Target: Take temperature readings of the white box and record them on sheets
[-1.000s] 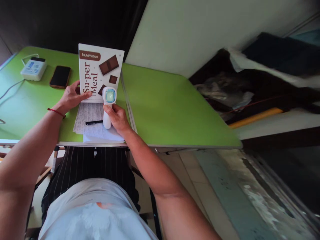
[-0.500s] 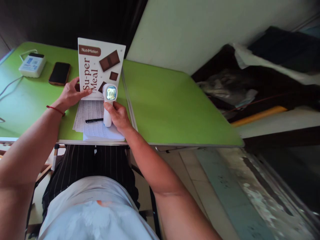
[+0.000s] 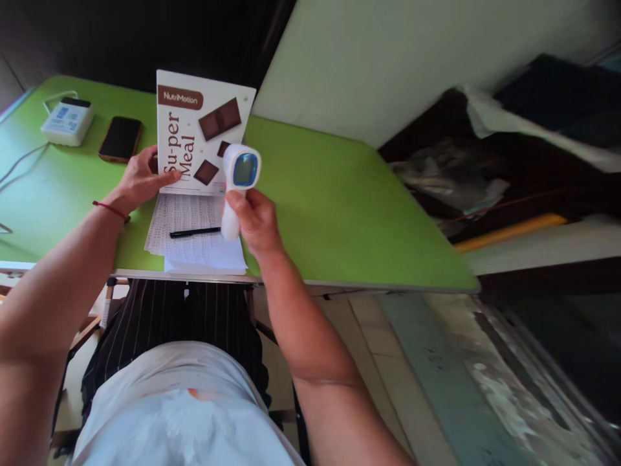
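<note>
My left hand grips the lower left side of a white box printed "NutriMotion Su-per Meal" with brown chocolate pieces, its thumb across the front. The box stands upright on the green table. My right hand is wrapped around the handle of a white infrared thermometer, whose blue-edged screen faces me. The thermometer's head overlaps the box's lower right corner in view; whether they touch I cannot tell. Below the box lie printed sheets, a black pen and white paper.
On the left of the green table are a black phone and a white device with a cable. A pale wall rises behind. At the right, a dark shelf holds a crumpled plastic bag.
My right hand has moved the thermometer right and slightly up, uncovering more of the box front and the pen. Its screen looks darker now. My left hand stays on the box.
</note>
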The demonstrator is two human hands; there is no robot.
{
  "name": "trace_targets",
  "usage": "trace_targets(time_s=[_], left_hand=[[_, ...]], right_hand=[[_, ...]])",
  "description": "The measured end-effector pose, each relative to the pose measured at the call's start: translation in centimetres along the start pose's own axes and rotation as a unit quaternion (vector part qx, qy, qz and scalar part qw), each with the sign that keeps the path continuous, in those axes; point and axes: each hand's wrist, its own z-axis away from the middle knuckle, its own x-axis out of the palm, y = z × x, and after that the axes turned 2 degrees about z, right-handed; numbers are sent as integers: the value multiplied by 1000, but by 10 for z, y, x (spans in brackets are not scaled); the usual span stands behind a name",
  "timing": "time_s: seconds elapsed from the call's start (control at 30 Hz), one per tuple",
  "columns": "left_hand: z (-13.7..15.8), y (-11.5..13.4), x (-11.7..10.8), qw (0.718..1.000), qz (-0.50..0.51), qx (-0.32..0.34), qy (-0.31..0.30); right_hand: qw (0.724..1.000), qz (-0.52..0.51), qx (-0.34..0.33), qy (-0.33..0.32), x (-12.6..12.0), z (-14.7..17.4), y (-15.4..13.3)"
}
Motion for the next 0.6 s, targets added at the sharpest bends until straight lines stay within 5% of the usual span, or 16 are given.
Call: trace_targets(time_s=[0.1,0.23,0.4,0.6], left_hand=[[-2,-3,-3,1000,-12,12,18],[-7,-10,-8,999,1,20,26],[-6,-4,-8,996,-90,-1,7],[-13,8,-1,963,-270,-5,-19]], right_hand=[[994,106,-39,9,-31,-8,-1],[963,269,-10,-2,-61,-20,20],[920,390,18,-26,-69,-27,47],[877,469,-100,2,-61,-12,35]])
